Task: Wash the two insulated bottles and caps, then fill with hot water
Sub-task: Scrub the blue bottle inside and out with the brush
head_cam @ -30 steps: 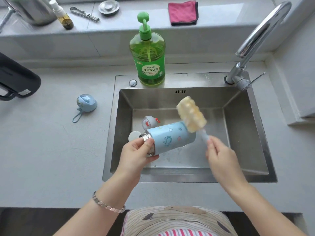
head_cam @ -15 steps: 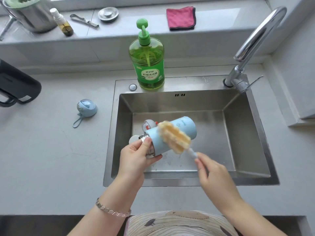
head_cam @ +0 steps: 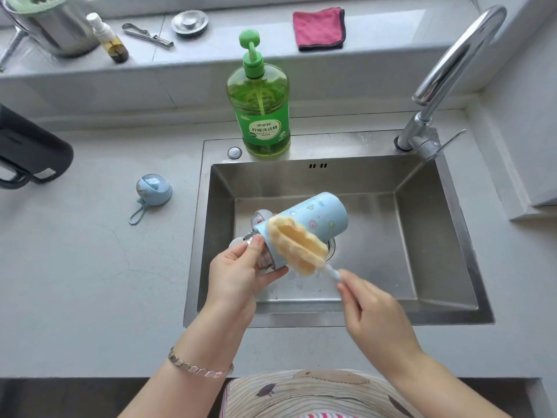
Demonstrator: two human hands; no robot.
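Note:
A light blue insulated bottle (head_cam: 316, 217) with small cartoon prints lies tilted over the steel sink (head_cam: 422, 236), its metal mouth toward me. My left hand (head_cam: 241, 273) grips it at the neck. My right hand (head_cam: 373, 315) pinches the white handle of a yellow sponge brush (head_cam: 297, 247), whose head lies against the bottle's side near the mouth. Behind the bottle, partly hidden, a grey cap with red parts (head_cam: 261, 216) and a white piece (head_cam: 236, 242) sit in the sink. A blue cap with a loop strap (head_cam: 152, 193) rests on the counter to the left.
A green dish soap pump bottle (head_cam: 259, 116) stands on the sink's back rim, and the faucet (head_cam: 446, 70) arches at the right. A black kettle (head_cam: 27, 152) sits at the far left. The ledge holds a pink cloth (head_cam: 319, 28), a steel pot, a small bottle, a peeler and a drain plug.
The sponge brush has slid down the bottle's side from its base toward the mouth. My right hand came nearer and leftward. The bottle's far end tilted up.

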